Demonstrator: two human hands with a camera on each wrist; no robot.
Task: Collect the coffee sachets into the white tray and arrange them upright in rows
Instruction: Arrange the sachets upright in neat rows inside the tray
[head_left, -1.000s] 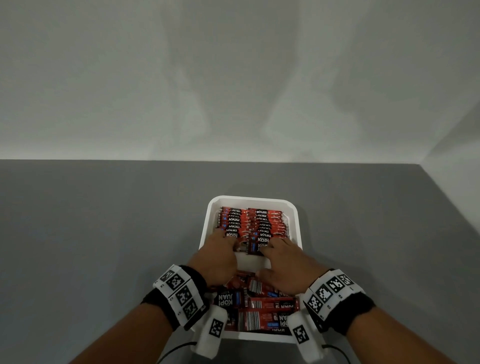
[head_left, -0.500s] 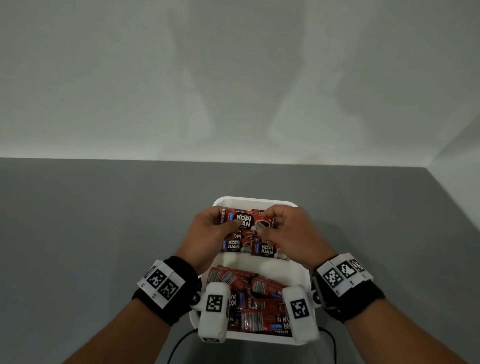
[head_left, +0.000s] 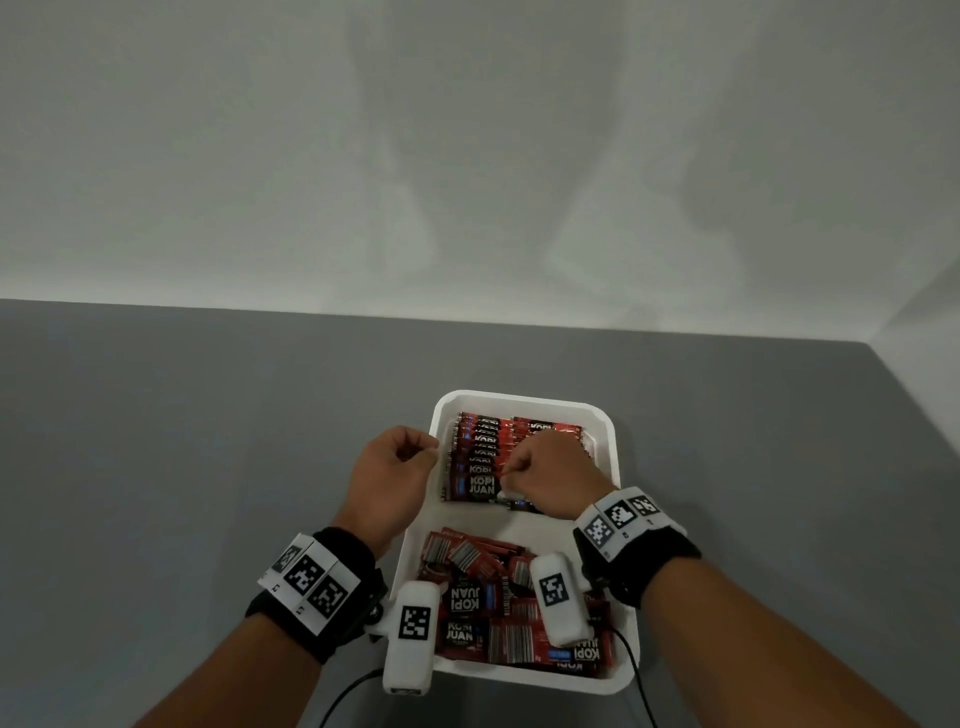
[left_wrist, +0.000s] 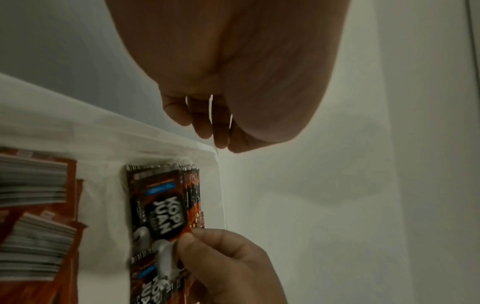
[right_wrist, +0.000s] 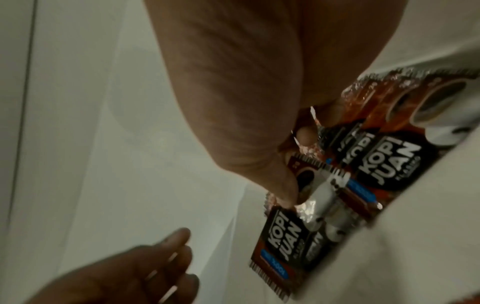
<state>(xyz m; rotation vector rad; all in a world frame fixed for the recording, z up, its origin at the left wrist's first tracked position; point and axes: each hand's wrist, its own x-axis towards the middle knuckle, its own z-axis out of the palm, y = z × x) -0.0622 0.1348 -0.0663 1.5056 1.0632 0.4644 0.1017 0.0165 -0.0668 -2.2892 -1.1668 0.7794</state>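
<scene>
A grey table (head_left: 208, 467) runs back to a pale wall, its far edge and right edge both in view, with wide bare surface to the left of and beyond a white rectangular plastic tray (head_left: 615, 467) that sits close to the near edge. Inside the tray, two rows of red-and-black foil coffee sachets (head_left: 475, 467) stand on edge, side by side against the far wall; they are packed too tightly to count. A loose heap of the same sachets (head_left: 483, 603) fills the near end, many showing barcodes, and a strip of white floor separates heap from rows. The left hand (head_left: 395, 478) hovers just outside the tray's left rim, fingers loosely curled with nothing in them. The right hand (head_left: 550, 475) is over the right-hand row, thumb and fingertips pinching the top edge of the front sachets (right_wrist: 319, 191) there.
</scene>
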